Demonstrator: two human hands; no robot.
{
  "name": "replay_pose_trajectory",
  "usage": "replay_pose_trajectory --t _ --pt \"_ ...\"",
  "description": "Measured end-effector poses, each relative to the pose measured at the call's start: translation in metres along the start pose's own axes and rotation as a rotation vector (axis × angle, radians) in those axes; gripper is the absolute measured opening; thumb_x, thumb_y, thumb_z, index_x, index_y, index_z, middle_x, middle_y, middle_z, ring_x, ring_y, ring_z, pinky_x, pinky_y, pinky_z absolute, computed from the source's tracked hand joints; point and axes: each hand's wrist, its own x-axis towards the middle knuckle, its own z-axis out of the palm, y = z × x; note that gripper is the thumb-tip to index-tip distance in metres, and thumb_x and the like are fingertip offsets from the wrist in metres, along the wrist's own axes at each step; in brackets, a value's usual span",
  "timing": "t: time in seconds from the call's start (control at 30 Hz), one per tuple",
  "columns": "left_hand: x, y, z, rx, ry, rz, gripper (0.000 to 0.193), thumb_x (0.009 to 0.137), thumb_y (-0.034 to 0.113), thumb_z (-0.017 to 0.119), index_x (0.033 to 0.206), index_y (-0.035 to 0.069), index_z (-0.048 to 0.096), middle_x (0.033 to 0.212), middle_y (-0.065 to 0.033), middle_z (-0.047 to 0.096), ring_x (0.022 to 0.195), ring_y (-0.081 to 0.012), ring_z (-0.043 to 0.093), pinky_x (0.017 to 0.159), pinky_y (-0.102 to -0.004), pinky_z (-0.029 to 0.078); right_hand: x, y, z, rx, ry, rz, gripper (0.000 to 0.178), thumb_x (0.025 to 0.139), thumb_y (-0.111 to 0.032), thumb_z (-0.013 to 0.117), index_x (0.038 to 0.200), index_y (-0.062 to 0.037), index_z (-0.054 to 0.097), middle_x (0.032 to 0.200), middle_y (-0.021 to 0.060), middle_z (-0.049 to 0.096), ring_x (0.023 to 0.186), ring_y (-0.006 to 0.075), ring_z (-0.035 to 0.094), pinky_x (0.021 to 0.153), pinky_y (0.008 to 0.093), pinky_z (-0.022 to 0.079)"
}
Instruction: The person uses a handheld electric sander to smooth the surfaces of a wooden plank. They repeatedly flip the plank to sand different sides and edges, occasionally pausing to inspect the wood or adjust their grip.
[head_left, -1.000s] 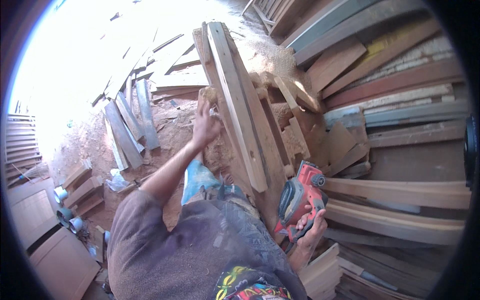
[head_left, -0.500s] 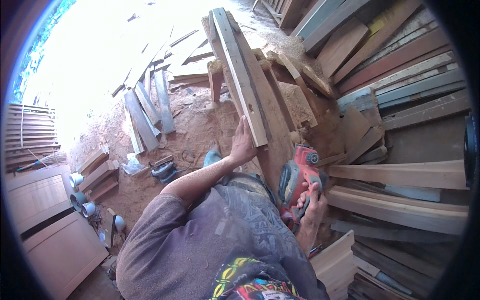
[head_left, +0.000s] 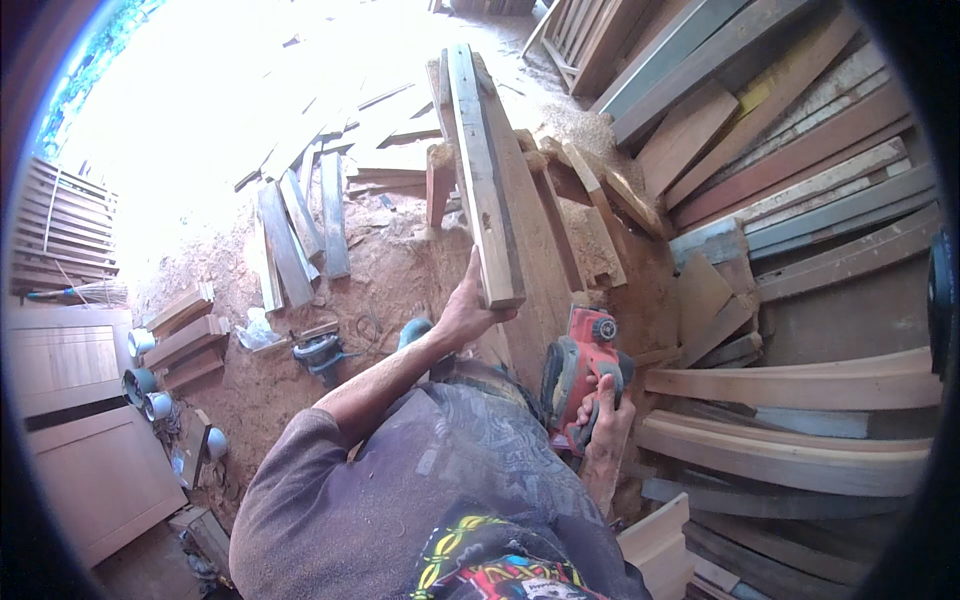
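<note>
My left hand grips the near end of a long wooden plank, which lies lengthwise on a narrow wooden workbench and points away from me. Low beside my hip, my right hand holds a red electric hand planer by its handle, next to the bench's right edge. Sawdust covers the far end of the bench. My grey shirt fills the lower middle of the view.
Stacks of planks lean and lie along the right side. Loose boards lie on the sawdust-covered ground at left, with another power tool beside them. Wooden panels and small tins sit at the far left.
My left hand has slid back along the plank from partway up it to its near end. The planer stays low in my right hand.
</note>
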Motion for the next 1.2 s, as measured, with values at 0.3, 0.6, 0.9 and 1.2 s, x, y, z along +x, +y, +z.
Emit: replay_pose_trajectory --t 0.3,0.6,0.9,1.2 --pt "0.034 0.229 -0.027 -0.275 0.151 0.202 0.137 0.08 0.037 0.099 0.168 -0.012 0.007 0.126 -0.0274 0.071 0.116 -0.0242 0.074 0.092 -0.0312 0.063 0.021 0.013 -0.002 -0.009 -0.078 -0.016 0.048 0.108 -0.047 0.068 0.111 0.0013 0.067 0.067 -0.0013 0.054 0.054 0.0096 0.052 0.049 0.0281 0.041" --pt "0.049 0.273 -0.035 -0.341 0.181 0.24 0.135 0.079 0.043 0.099 0.165 -0.018 0.013 0.112 -0.0216 0.075 0.099 -0.0195 0.077 0.086 -0.0291 0.062 0.024 0.01 0.005 0.032 -0.062 -0.008 0.044 0.108 -0.043 0.07 0.108 0.0011 0.068 0.065 -0.0004 0.055 0.052 0.0106 0.052 0.048 0.0296 0.041" --pt "0.043 0.269 -0.036 -0.31 0.145 0.214 0.137 0.083 0.045 0.096 0.164 -0.019 0.007 0.104 -0.0185 0.08 0.098 -0.0157 0.077 0.091 -0.0284 0.058 0.022 0.015 0.0 0.031 -0.041 -0.026 0.043 0.108 -0.041 0.07 0.108 0.0016 0.069 0.065 -0.0005 0.055 0.053 0.0099 0.052 0.047 0.0294 0.042" --pt "0.042 0.266 -0.041 -0.262 0.115 0.194 0.139 0.083 0.046 0.096 0.165 -0.018 0.003 0.102 -0.0164 0.081 0.106 -0.0185 0.076 0.102 -0.0316 0.055 0.022 0.02 0.002 0.033 -0.049 -0.017 0.051 0.106 -0.05 0.071 0.111 0.0004 0.067 0.066 -0.0012 0.053 0.054 0.0088 0.05 0.05 0.027 0.038"
